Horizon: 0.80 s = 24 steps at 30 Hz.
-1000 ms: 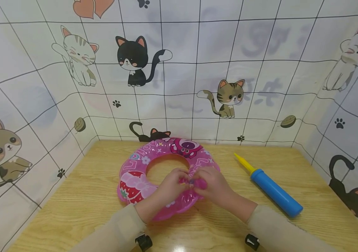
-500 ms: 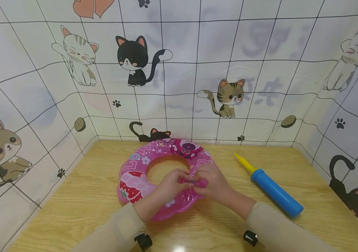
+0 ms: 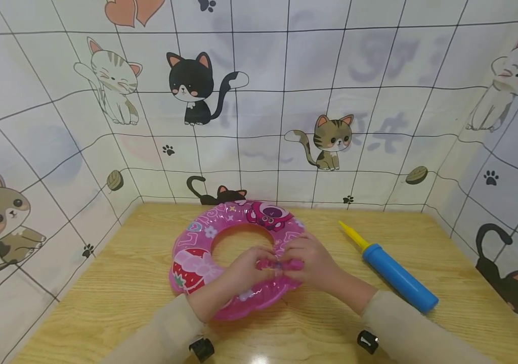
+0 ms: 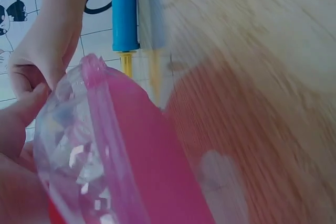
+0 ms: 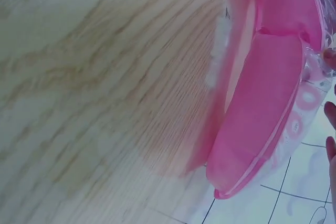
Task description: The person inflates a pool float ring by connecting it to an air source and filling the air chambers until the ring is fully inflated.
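Observation:
An inflated pink swim ring (image 3: 192, 227) with strawberry, flower and cartoon prints lies on the wooden table. Over its near right side both hands meet at the small pink valve (image 3: 279, 265). My left hand (image 3: 245, 270) pinches the valve's left end, and my right hand (image 3: 312, 260) pinches the pink part at its right end. In the left wrist view, the ring's clear top and pink side (image 4: 152, 156) cover much of the fingers' work. Only some fingertips (image 5: 330, 113) show at the edge of the right wrist view, beside the ring's pink underside (image 5: 262, 87).
A blue hand pump (image 3: 400, 278) with a yellow nozzle (image 3: 352, 235) lies right of the ring, its nozzle aimed away to the back left. A white gridded cloth (image 3: 263, 111) with cat prints forms walls behind and beside the wooden table (image 3: 118, 283).
My right hand has shifted slightly right and my left fingers have opened up a little around the valve, so more pink shows between the hands. The ring and pump stay put.

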Motion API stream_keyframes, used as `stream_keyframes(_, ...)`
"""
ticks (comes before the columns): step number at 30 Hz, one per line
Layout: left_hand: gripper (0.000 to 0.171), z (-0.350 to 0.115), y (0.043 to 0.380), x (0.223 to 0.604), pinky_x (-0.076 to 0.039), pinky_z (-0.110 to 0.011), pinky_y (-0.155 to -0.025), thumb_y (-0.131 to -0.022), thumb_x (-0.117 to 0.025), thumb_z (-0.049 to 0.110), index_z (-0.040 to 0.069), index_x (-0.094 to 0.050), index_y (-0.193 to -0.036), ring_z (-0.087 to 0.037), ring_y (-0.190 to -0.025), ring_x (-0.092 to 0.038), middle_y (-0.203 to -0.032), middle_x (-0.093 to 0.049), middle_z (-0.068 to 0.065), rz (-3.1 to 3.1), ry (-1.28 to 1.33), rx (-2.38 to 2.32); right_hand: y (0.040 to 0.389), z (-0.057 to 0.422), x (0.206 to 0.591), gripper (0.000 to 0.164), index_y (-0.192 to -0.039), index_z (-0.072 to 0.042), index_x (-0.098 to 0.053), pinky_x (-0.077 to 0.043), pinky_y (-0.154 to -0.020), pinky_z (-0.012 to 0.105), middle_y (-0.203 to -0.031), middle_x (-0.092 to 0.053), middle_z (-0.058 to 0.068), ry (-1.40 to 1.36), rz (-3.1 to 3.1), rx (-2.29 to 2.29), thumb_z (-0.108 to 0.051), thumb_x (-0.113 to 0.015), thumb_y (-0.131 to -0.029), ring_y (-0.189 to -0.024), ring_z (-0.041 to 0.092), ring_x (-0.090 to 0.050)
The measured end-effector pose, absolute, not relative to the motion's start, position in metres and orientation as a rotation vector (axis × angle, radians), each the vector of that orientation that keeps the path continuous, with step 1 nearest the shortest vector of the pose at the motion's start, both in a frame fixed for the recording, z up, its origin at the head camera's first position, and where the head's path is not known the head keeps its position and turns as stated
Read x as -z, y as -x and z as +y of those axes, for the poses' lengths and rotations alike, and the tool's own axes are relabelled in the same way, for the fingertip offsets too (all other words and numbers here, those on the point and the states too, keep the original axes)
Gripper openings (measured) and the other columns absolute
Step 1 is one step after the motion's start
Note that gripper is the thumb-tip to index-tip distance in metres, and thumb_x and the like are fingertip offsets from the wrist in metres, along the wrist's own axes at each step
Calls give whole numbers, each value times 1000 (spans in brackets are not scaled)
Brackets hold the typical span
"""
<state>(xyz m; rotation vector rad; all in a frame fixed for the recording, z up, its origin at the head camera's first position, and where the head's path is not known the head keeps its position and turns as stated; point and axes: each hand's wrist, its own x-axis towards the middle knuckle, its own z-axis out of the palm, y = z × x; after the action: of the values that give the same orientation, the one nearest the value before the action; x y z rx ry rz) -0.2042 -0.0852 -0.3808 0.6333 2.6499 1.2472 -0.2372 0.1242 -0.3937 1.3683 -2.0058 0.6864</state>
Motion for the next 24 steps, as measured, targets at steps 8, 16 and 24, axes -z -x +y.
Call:
stream_keyframes(8,45,-101,197,385,-40,-52,-103,-87,-76,24,19,-61,-128,-31,-129,-46,-135,-54,-4,2623,-577,-1206,234,130,395,27,-86,-16,-75,-46,-85,41,-89,-62,-7,-1338,-2212,-602,-23,-91,-66,-89,13,-57)
stream_keyframes(16,43,-132,189,384,-43,-52,-100,-86,-76,28,19,-62,-125,-32,-131,-44,-137,-53,-5,2634,-593,-1203,230,132,400,26,-90,-19,-74,-46,-89,42,-94,-61,-9,-1325,-2316,-609,-25,-89,-70,-96,13,-57)
stream_keyframes(24,43,-168,190,380,-45,-48,-99,-83,-80,24,16,-62,-121,-30,-125,-50,-132,-56,-5,2822,-565,-1109,226,144,398,28,-94,-19,-74,-46,-88,40,-97,-61,-8,-1272,-2389,-566,-25,-89,-70,-96,14,-56)
